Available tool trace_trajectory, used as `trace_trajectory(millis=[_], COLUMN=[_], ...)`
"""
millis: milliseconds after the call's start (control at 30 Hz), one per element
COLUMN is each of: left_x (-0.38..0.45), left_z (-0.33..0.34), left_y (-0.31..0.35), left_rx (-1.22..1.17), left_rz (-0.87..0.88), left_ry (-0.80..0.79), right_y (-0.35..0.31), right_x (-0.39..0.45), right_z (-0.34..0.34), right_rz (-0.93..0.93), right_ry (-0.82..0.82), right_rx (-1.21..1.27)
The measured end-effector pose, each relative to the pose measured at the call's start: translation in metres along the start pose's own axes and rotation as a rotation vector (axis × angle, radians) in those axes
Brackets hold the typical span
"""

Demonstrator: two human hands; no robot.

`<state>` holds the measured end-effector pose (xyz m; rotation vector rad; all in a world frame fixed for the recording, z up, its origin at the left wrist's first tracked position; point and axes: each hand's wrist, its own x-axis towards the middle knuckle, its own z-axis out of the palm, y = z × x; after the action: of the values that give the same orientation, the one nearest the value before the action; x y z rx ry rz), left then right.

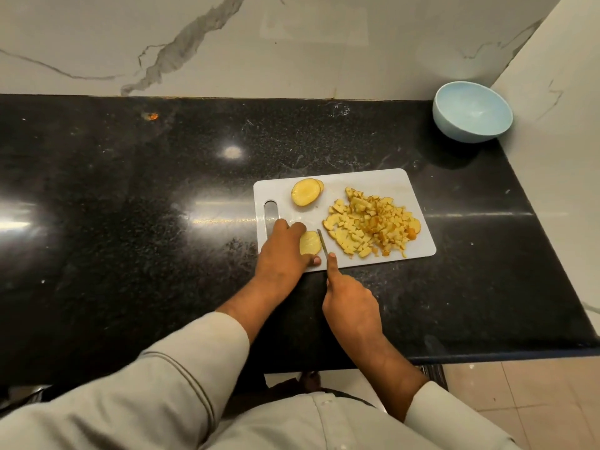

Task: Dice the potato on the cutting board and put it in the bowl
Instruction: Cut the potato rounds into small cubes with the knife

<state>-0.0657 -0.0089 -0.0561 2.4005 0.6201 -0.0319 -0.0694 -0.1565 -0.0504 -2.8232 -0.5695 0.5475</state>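
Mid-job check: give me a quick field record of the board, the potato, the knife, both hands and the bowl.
cutting board: white, on the black counter
diced potato: heaped on the board's right side
uncut slices: stacked at the board's far side
slice being cut: near edge, under the left hand
knife: held by the right hand, blade just right of that slice
bowl: light blue, far right corner, no potato in it

Head view, steeply down, close over counter (162, 190)
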Motion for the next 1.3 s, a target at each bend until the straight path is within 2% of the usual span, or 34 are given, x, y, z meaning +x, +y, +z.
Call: trace_trajectory(millis=[67,300,567,767,900,1067,1300], left_x=[-0.003,0.000,0.010,0.011,0.010,0.010,0.009], left_z=[0.003,-0.007,-0.017,-0.018,-0.019,-0.019,-0.016], left_y=[0.001,-0.012,-0.006,-0.003,0.005,0.012,0.018], left_rx=[-0.041,-0.177,-0.076,-0.021,0.131,0.274,0.309], left_rz=[-0.019,-0.096,-0.085,-0.068,0.003,0.013,0.023], left_ry=[0.034,0.004,-0.090,-0.091,-0.134,-0.138,-0.112], right_y=[0.001,0.013,0.014,0.014,0.013,0.008,0.003], right_x=[0.003,0.006,0.008,0.010,0.013,0.015,0.019], right_z=[0.000,-0.004,-0.007,-0.008,-0.009,-0.003,0.001], right_rz=[-0.003,-0.037,-0.037,-0.010,-0.033,-0.117,-0.120], right_ry=[0.019,-0.005,0.010,0.071,0.094,0.073,0.053], right_rx=[-0.002,-0.043,-0.024,0.023,0.011,-0.085,-0.089])
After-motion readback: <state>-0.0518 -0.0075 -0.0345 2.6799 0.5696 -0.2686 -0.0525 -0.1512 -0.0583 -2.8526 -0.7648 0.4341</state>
